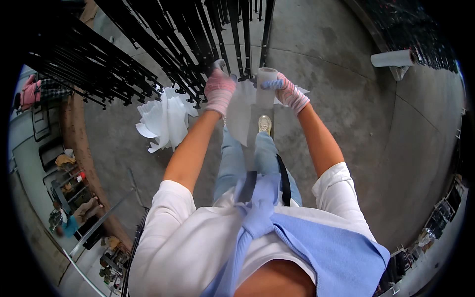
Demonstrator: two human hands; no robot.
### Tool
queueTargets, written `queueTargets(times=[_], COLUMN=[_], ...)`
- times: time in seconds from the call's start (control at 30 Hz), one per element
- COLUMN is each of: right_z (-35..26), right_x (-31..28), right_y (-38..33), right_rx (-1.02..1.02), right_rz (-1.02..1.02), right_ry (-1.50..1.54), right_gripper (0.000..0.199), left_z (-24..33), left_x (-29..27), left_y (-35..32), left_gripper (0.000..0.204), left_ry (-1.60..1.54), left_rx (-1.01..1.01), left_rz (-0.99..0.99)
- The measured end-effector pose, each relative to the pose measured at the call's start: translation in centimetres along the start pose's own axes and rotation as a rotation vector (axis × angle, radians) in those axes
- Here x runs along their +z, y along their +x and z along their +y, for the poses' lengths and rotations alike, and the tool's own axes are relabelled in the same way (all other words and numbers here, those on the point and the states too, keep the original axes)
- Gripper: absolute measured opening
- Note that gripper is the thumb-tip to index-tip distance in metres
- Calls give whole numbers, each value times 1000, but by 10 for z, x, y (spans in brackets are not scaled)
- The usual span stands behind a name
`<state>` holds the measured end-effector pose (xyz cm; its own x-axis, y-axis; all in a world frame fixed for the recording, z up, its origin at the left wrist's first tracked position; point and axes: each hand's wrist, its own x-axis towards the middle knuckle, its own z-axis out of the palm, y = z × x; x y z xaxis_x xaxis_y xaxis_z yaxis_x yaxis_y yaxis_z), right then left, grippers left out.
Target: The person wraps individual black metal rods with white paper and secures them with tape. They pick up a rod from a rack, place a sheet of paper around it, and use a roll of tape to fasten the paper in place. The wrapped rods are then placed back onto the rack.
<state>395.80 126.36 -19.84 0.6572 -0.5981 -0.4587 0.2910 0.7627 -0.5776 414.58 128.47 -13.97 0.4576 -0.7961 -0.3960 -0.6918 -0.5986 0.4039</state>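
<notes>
My right hand [292, 92], in a pink-and-white striped glove with bluish fingertips, is wrapped round a roll of translucent film [267, 85] held upright. In a matching glove, my left hand [219, 90] is closed at the lower ends of the hanging black metal bars [190, 49]; what its fingers grip is hidden. A thin white sheet [239, 116] hangs between my two hands, over my legs. Beyond my hands, the long black bars stretch up and to the left in dense rows.
White sheets [167, 119] lie in a loose pile on the concrete floor at the left. Another white roll [392, 58] sits at the far right, beside a dark shiny-wrapped stack [410, 29]. Shelves with assorted goods [74, 193] line the left side.
</notes>
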Motion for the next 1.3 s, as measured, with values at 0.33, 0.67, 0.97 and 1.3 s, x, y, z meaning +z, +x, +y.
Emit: queueTargets(times=[0.33,0.67,0.97,1.3], right_z=[-6,-15,-8,-8], right_x=[21,26,-3,12], right_y=[-13,-18,-10,-37], right_rx=[-79,-78,-108,-31], right_rz=[-18,-40,-52,-89], right_ry=[-49,-158,-266,-262], right_gripper=[30,31,41,36], left_z=[-11,-12,-21,-24], left_x=[-3,-2,18,-2], left_y=[1,28,66,59], left_gripper=[58,66,33,15], left_ry=[-81,122,-213,74], left_rx=[225,309,323,523], left_rz=[34,51,-534,-559])
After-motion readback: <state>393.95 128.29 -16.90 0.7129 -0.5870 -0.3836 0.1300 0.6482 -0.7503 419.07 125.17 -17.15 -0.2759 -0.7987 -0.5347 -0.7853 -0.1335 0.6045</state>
